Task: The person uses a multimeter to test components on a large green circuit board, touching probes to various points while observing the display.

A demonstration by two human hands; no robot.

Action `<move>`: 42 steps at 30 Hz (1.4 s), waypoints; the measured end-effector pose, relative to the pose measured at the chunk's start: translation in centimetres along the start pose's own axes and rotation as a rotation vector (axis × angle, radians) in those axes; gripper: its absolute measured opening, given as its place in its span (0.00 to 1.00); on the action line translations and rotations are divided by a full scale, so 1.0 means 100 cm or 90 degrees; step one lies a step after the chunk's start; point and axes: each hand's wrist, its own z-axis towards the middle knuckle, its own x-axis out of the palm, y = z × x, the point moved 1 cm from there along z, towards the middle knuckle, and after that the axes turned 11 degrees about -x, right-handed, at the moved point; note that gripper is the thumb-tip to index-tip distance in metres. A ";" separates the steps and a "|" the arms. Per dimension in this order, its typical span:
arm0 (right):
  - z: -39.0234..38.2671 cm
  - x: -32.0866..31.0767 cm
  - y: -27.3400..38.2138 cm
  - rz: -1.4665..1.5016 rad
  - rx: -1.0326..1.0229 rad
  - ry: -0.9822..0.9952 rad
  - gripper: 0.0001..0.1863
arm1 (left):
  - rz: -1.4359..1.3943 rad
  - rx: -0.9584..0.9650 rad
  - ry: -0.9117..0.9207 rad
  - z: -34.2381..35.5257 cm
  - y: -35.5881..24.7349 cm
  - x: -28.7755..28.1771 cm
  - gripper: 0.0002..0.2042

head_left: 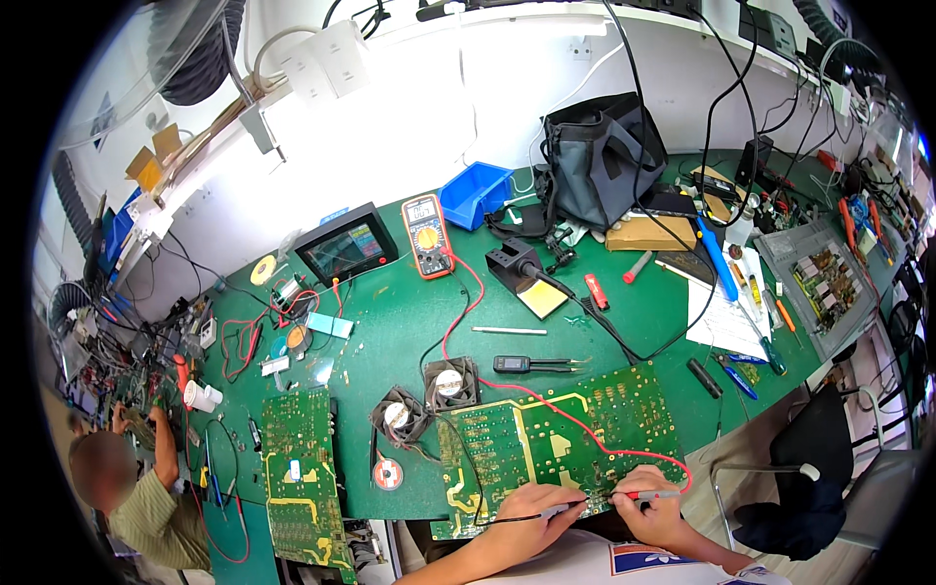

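Observation:
A large green circuit board (507, 439) lies at the near edge of the bench in front of me. My left hand (534, 519) is closed round a black test probe (565, 507), its tip down at the board. My right hand (647, 509) pinches a red test probe (639, 495), also pointing at the board close to the black tip. Black and red leads run back to an orange multimeter (427, 237), its screen lit. Whether the tips touch the board is too small to tell.
Two fans (450, 382) sit beyond the board, near black digital tweezers (526, 365). Another green board (297, 478) lies left. A soldering iron stand (522, 268), blue bin (475, 195) and grey bag (604, 161) are behind. A chair (809, 478) stands right; a co-worker (146, 507) is at left.

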 end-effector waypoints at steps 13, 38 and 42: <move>0.000 0.000 0.000 -0.003 0.000 0.018 0.09 | 0.005 0.013 -0.020 -0.001 0.000 0.001 0.08; 0.002 -0.001 -0.008 0.028 -0.045 0.020 0.05 | -0.014 0.039 -0.032 -0.006 0.003 0.005 0.11; -0.001 -0.004 -0.010 0.062 -0.027 0.006 0.09 | 0.000 0.053 -0.053 -0.010 0.008 0.011 0.15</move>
